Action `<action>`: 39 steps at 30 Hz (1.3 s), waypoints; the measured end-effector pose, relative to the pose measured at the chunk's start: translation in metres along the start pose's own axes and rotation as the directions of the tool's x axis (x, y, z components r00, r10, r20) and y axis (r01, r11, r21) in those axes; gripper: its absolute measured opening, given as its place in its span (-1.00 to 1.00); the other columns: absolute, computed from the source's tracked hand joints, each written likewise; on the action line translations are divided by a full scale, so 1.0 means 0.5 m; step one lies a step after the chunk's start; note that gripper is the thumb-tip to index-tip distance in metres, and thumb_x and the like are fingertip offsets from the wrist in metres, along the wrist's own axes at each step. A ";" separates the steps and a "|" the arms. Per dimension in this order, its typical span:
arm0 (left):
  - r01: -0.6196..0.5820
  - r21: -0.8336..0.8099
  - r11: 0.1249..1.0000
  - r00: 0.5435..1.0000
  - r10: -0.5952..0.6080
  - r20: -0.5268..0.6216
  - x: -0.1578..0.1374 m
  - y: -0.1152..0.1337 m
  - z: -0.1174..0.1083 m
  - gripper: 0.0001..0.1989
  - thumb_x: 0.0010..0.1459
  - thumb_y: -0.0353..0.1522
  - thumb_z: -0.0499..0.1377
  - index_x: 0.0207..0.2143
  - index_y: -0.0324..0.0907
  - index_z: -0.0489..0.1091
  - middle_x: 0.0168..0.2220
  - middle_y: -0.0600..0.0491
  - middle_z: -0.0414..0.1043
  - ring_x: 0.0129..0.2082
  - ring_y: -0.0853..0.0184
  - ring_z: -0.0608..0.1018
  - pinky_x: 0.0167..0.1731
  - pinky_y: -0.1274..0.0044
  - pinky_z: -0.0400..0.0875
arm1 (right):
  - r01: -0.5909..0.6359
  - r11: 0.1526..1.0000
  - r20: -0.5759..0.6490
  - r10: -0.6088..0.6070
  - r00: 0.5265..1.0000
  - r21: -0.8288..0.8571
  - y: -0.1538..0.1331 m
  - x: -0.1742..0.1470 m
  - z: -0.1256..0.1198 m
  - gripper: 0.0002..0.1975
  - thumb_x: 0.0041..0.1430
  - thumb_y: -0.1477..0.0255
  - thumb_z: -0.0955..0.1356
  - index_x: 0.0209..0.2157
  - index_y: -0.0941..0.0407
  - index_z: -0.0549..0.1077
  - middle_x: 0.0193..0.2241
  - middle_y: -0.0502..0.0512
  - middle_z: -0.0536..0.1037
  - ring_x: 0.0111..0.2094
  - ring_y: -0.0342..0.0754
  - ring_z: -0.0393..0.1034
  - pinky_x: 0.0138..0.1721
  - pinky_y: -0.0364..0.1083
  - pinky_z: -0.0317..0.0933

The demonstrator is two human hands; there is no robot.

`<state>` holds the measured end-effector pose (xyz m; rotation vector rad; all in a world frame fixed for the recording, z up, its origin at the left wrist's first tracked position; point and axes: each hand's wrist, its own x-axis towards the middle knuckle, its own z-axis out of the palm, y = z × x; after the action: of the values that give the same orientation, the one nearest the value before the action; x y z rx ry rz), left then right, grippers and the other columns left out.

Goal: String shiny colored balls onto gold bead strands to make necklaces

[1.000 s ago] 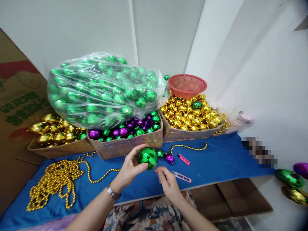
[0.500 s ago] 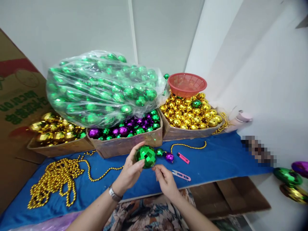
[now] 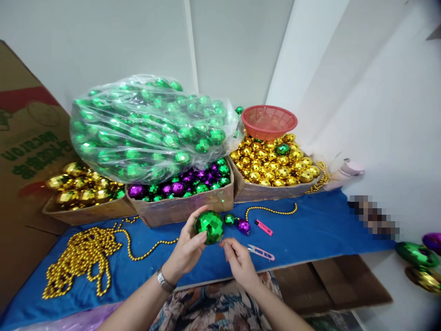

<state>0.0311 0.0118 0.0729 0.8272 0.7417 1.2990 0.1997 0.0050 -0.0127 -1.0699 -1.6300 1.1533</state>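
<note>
A large shiny green ball ornament with mirror-like facets sits in my left hand, fingers behind it and thumb in front. My right hand is pinched at the ball's lower right edge, on something too small to make out. Just beyond lie a small green ball and a small purple ball, close to a gold bead string. Pink thread snips rest to the right of my right hand, with a pink lighter-like piece farther back.
A heap of gold beads lies left on the blue cloth. Behind stand a box of purple and green balls under a bag of green balls, a box of gold balls and a red basket.
The view has shifted slightly. Both hands keep nearly the same hold, with the right fingertips still at the green ball's lower edge.
</note>
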 end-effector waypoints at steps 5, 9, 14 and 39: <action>-0.040 0.095 0.995 0.999 0.041 -0.012 -0.006 -0.003 0.000 -0.34 0.05 -0.26 0.30 0.20 -0.04 0.18 0.08 -0.09 0.36 -0.04 0.16 0.49 -0.08 0.39 0.41 | 0.016 0.999 -0.026 -0.017 1.000 -0.051 -0.009 0.000 0.004 -0.63 0.36 0.22 0.16 -0.20 0.13 0.48 -0.54 0.00 0.42 -0.52 -0.12 0.29 -0.44 -0.17 0.17; -0.105 0.226 0.968 0.993 0.115 -0.031 -0.005 -0.002 -0.007 -0.28 -0.01 -0.25 0.34 0.19 -0.03 0.19 0.06 -0.07 0.39 -0.03 0.13 0.49 -0.09 0.39 0.43 | 0.063 0.991 -0.021 -0.066 0.998 -0.122 -0.004 0.000 -0.006 -0.65 0.37 0.26 0.16 -0.20 0.11 0.50 -0.45 0.06 0.51 -0.45 -0.08 0.38 -0.35 -0.15 0.25; -0.219 0.398 0.891 0.939 0.304 -0.162 0.009 0.026 -0.039 -0.29 -0.02 -0.26 0.35 0.18 -0.02 0.19 0.11 -0.06 0.34 0.03 0.14 0.46 -0.02 0.38 0.40 | 0.092 0.973 -0.009 -0.096 0.995 -0.211 0.021 0.003 -0.045 -0.71 0.36 0.33 0.17 -0.21 0.10 0.49 -0.30 0.11 0.58 -0.30 -0.02 0.48 -0.25 -0.13 0.31; -0.344 0.939 0.017 0.759 0.594 0.268 0.003 0.033 -0.099 -0.33 0.04 -0.37 0.31 0.20 -0.08 0.18 0.18 -0.13 0.24 0.18 0.08 0.32 0.15 0.20 0.26 | 0.494 0.303 0.247 -0.589 0.769 -0.815 -0.120 0.036 -0.141 -0.74 0.33 0.58 0.19 -0.13 0.19 0.48 -0.53 0.04 0.39 -0.46 -0.11 0.23 -0.37 -0.10 0.12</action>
<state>-0.0192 0.0199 0.0612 2.2218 1.6498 1.4244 0.2514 0.0262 0.0631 -0.9302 -2.2892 -0.2845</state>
